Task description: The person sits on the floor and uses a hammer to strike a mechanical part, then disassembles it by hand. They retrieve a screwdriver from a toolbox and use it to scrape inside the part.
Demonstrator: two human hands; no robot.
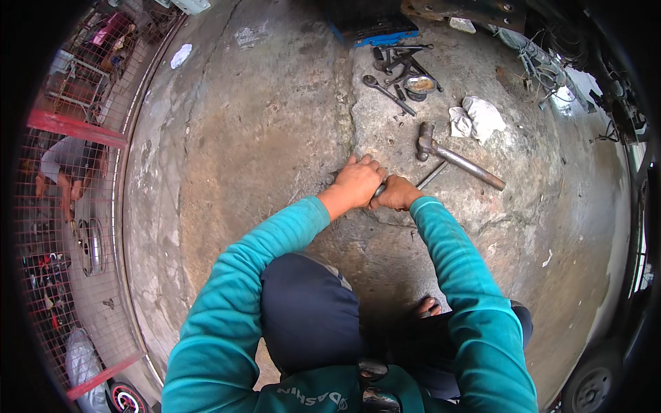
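Observation:
Low on the concrete, my left hand (360, 180) has its fingers curled over a metal tool, largely hidden under it. Just right of it, my right hand (397, 193) grips the same piece near a steel bar (432, 174) that sticks out toward the upper right. The two hands are close together. A large ball-peen hammer (465, 160) lies beside the bar, its head toward the back. Farther back are a ratchet (385, 93), several dark wrenches (406, 58) and a small round tin (420, 85).
A blue-edged toolbox (375, 38) sits at the back, white rags (482, 118) right of the tools. Vehicle parts (551, 69) and a wheel (590, 389) line the right. Behind a red mesh fence (76, 128) at left, another person (62, 162) crouches.

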